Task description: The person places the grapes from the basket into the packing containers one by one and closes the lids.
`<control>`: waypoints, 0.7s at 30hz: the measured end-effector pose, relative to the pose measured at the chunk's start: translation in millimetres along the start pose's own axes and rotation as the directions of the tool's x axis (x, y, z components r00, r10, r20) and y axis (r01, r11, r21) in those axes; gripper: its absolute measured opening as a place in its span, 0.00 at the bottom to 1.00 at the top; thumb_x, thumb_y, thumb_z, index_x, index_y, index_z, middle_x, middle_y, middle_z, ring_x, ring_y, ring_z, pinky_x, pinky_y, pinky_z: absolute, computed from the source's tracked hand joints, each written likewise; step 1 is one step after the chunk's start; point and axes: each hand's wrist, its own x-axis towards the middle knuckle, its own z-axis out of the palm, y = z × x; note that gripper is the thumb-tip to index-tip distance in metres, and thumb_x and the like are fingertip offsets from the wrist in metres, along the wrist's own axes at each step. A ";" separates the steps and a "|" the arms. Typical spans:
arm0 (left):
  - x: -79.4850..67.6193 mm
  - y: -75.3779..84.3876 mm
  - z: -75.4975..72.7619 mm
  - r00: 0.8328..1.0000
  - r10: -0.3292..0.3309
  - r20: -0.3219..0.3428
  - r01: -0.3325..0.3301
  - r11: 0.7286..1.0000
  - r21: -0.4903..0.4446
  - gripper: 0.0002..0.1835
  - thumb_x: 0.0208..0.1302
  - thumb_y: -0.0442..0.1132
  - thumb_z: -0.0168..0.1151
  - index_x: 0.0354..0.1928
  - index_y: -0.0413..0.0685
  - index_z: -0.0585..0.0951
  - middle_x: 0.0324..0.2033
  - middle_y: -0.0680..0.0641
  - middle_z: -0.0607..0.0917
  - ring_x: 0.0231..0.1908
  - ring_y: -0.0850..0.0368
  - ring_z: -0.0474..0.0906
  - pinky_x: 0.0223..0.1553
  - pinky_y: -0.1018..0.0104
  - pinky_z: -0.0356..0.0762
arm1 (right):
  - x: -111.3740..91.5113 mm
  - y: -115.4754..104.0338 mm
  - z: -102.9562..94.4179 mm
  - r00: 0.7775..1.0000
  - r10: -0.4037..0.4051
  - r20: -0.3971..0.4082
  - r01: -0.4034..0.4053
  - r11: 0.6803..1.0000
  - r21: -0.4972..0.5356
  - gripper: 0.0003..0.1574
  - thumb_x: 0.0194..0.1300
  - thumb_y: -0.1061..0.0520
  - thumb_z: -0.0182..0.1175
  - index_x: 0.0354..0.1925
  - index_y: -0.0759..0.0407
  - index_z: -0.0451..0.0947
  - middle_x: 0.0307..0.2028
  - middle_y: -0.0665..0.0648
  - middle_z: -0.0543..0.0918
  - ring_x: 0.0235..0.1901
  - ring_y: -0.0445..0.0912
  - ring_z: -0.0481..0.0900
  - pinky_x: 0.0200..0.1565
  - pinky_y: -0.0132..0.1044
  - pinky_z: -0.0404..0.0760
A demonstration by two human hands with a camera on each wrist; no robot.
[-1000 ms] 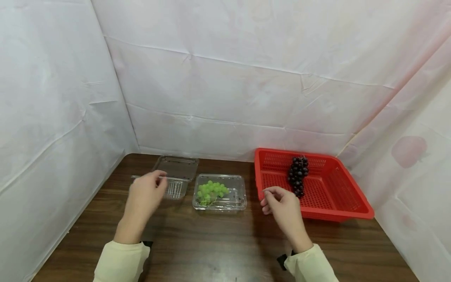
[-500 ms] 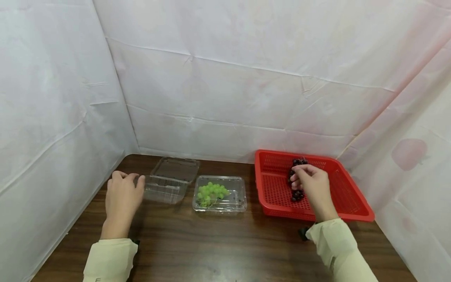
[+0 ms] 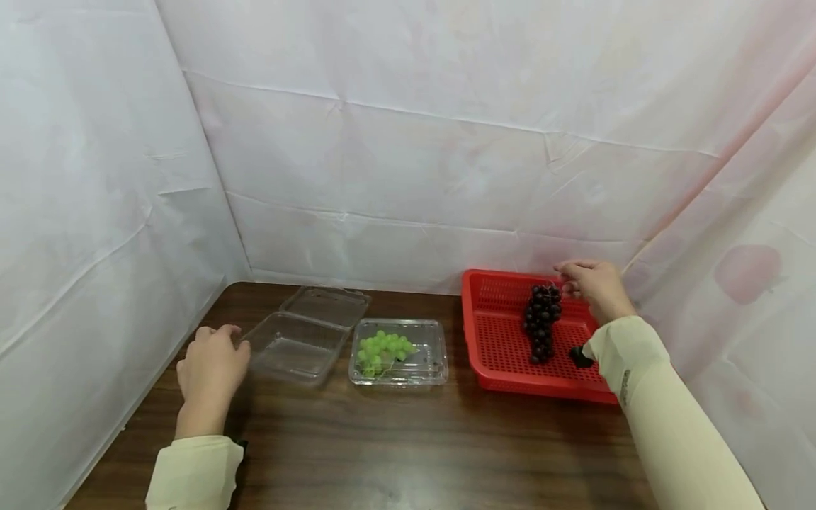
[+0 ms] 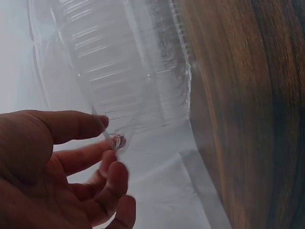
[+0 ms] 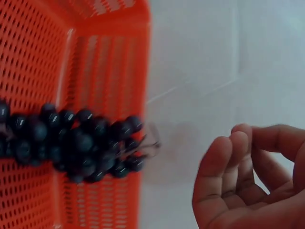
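My left hand (image 3: pixel 213 368) is at the left side of an empty, clear plastic clamshell box (image 3: pixel 296 348), its lid folded back. In the left wrist view, the thumb and a finger pinch the box's corner tab (image 4: pixel 118 140), and the box is tilted. My right hand (image 3: pixel 598 287) is over the back of the red basket (image 3: pixel 500 350), close to the stem end of a bunch of black grapes (image 3: pixel 540 322). In the right wrist view, its loosely bent fingers (image 5: pixel 214 162) hold nothing and stand apart from the grape stem (image 5: pixel 152 144).
Between the open box and the basket, a second clear clamshell box (image 3: pixel 430 358) holds a bunch of green grapes (image 3: pixel 382 348). White sheeting (image 3: pixel 408 142) hangs behind and at both sides of the dark wooden table (image 3: pixel 382 446).
The left hand has moved left and taken hold of the open clamshell box, which has shifted and tilted. The right hand has moved right and back, from the basket's front-left corner past the black grapes.
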 end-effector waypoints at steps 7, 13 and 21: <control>-1.7 -10.0 -0.1 0.999 0.009 0.033 -0.007 0.999 -0.049 0.20 0.67 0.42 0.53 0.56 0.38 0.75 0.50 0.28 0.72 0.43 0.31 0.73 0.30 0.48 0.71 | 23.4 24.3 -5.7 0.999 0.041 0.019 -0.039 0.994 -0.106 0.22 0.68 0.56 0.55 0.56 0.67 0.73 0.28 0.41 0.83 0.26 0.39 0.80 0.33 0.33 0.82; -4.9 -15.2 -0.8 1.000 0.003 0.007 -0.003 0.997 -0.077 0.16 0.68 0.39 0.51 0.52 0.37 0.78 0.45 0.31 0.76 0.41 0.33 0.74 0.32 0.46 0.71 | 32.3 38.5 -7.2 0.996 0.092 -0.002 -0.092 0.989 -0.117 0.30 0.65 0.58 0.60 0.61 0.69 0.68 0.37 0.48 0.82 0.29 0.40 0.80 0.35 0.34 0.82; -4.8 -20.5 -2.4 1.000 -0.005 0.030 0.006 0.999 -0.046 0.13 0.67 0.40 0.53 0.48 0.42 0.80 0.42 0.36 0.81 0.35 0.38 0.78 0.26 0.51 0.70 | 36.7 54.6 -13.9 0.994 0.107 0.029 -0.097 0.965 -0.242 0.29 0.64 0.54 0.61 0.60 0.66 0.71 0.54 0.65 0.72 0.19 0.39 0.69 0.28 0.37 0.77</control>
